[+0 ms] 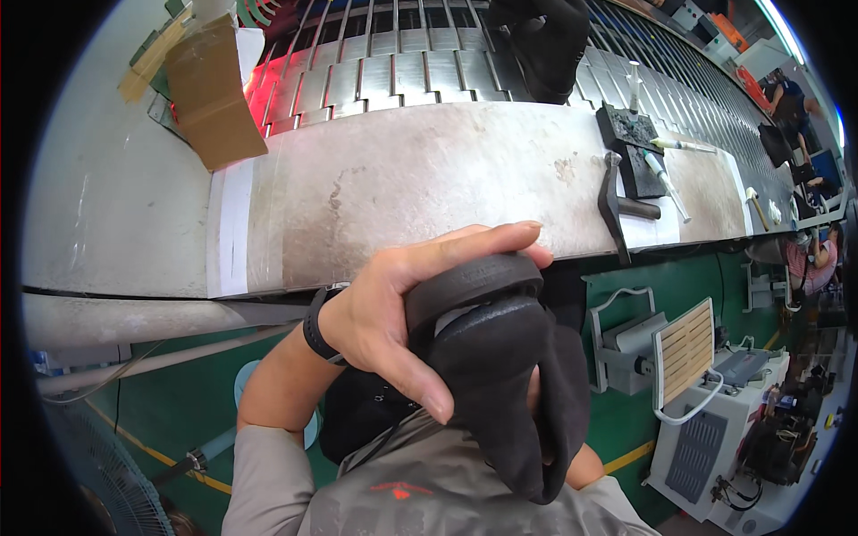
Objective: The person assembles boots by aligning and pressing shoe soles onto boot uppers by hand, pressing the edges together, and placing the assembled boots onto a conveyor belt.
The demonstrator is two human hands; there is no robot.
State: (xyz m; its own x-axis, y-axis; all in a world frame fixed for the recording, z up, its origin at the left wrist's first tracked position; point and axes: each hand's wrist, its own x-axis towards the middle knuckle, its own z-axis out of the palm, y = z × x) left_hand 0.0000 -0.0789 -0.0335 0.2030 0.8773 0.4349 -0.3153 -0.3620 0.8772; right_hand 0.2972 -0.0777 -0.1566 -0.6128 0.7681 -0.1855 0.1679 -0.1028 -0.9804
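Clasping a thick black sole (474, 284) with the left hand (384, 299), fingers curled over the far side and closed on the rim, thumb reaching down alongside the dark boot upper (505, 357). Showing only a little skin of the right hand (534, 389) behind the upper; cannot tell the spread or the grip of those fingers. Keeping both boot parts in the hands, on the near side of the workbench (429, 170), in front of the body.

Apparently partway through joining sole to upper: already brought together, but not closed along the visible stretch, leaving a dark gap above a grey edge. Judging from that gap, needing to be seated and closed there. Cannot judge the join on the hidden side.

Farther out, on the right of the bench, seeing a hammer (615, 210), untouched, just beside black blocks (639, 170) with syringes (655, 163) on and near them. Beyond, on the metal-slatted conveyor (393, 76), finding another dark boot (545, 58), out of the hands. At far left, noting bent brown cardboard (214, 98) at the bench's end.
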